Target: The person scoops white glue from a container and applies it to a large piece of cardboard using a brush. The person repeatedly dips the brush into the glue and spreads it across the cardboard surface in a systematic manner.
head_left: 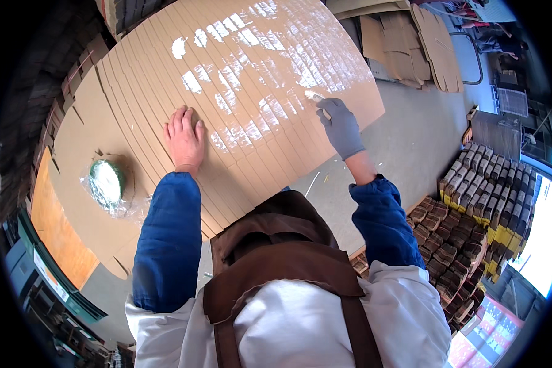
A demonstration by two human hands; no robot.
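Overlapped flat cardboard sheets (165,80) lie fanned out in front of me, their edges forming a row of narrow strips. Glossy white streaks, like wet glue (227,80), cover much of the far and right part. My left hand (186,140), bare, rests flat on the strips with its fingers stretched out. In a grey glove, my right hand (341,127) is closed around a brush (314,95); the white-coated head touches or hovers just over the right side of the strips. Most of the brush's handle is hidden by the fingers.
A green roll of tape (106,182) in clear plastic sits on the cardboard at the left. Beyond the right edge, more folded cardboard (405,46) is stacked. Bundled brown pieces (448,245) are piled at the lower right, and a wooden board (61,221) shows at the left.
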